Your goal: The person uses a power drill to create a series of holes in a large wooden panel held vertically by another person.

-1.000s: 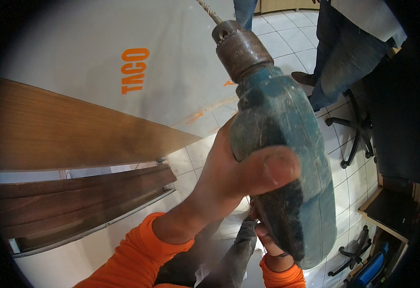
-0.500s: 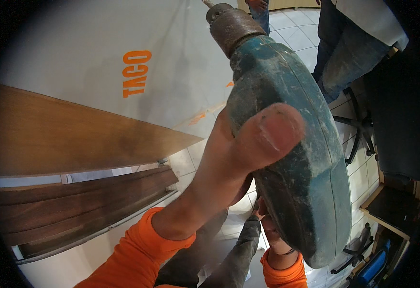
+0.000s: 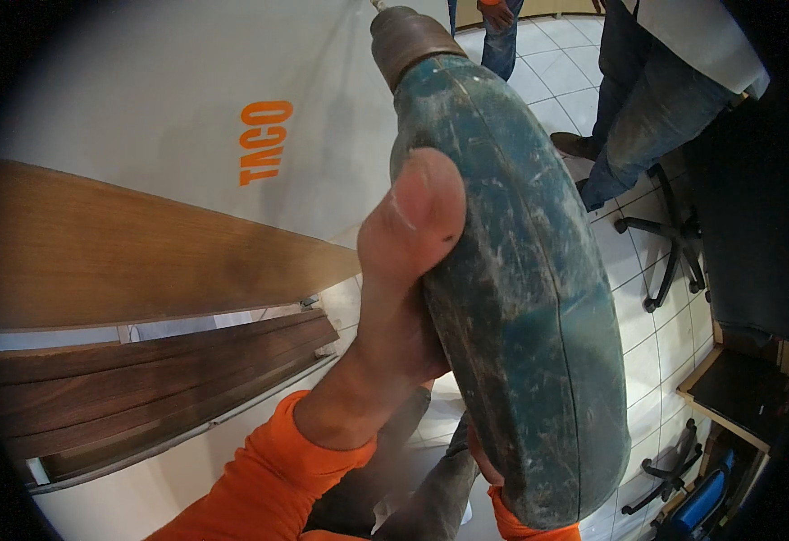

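Observation:
A worn, scratched teal power drill (image 3: 529, 298) fills the middle of the view, tilted with its front toward the upper left. Its brown metal chuck (image 3: 408, 41) holds a drill bit (image 3: 379, 5) that leaves the picture at the top edge, so its tip is hidden. My left hand (image 3: 399, 288) is closed round the left side of the drill, thumb lying along the casing. Behind the drill's rear end, only a sliver of my right hand (image 3: 484, 455) shows above an orange cuff; its fingers are hidden.
A large whitish panel with orange lettering (image 3: 169, 90) stands at left, with a brown wooden surface (image 3: 142, 252) below. Dark boards (image 3: 160, 374) lie nearer me. On the right are a person's legs (image 3: 656, 99), a wheeled chair base (image 3: 674, 239) and wooden shelving (image 3: 737, 388) on the tiled floor (image 3: 633, 307).
The drill has shifted left and turned somewhat, with my left hand and thumb moving along with it. My right hand is now more hidden behind the casing.

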